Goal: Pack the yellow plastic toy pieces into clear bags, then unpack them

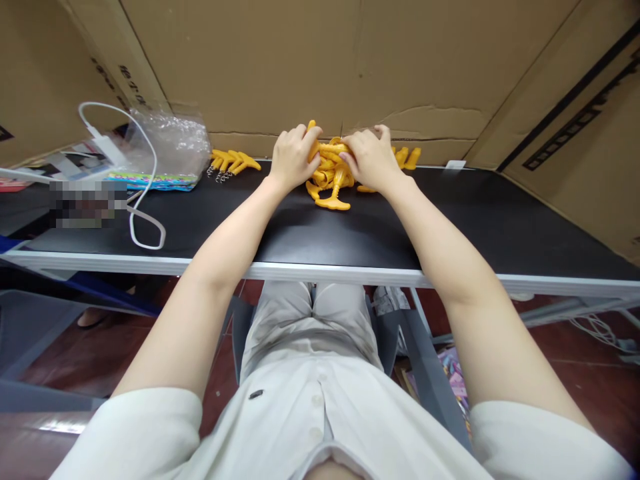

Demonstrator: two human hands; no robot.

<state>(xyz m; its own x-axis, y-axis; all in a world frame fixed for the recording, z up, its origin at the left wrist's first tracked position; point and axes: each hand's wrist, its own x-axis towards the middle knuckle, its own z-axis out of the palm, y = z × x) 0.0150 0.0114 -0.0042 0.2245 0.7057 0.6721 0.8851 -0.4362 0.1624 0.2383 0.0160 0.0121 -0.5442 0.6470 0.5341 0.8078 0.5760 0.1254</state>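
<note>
A heap of yellow plastic parts (pixel 332 175) lies at the far side of the black table (pixel 350 233). My left hand (pixel 293 157) is curled over the heap's left side, fingers closed on a yellow part. My right hand (pixel 369 156) grips the heap's right side, fingers bent around the parts. One T-shaped yellow piece (pixel 334 200) sticks out toward me below the hands. More yellow parts (pixel 406 157) lie behind my right hand. A small row of yellow parts with metal springs (pixel 231 163) lies to the left.
A clear plastic bag (pixel 167 143) with a colourful pack under it sits at the back left, beside a white charger and looped cable (pixel 143 227). Cardboard walls (pixel 350 60) enclose the back and right. My lap and table legs show below the table's front edge.
</note>
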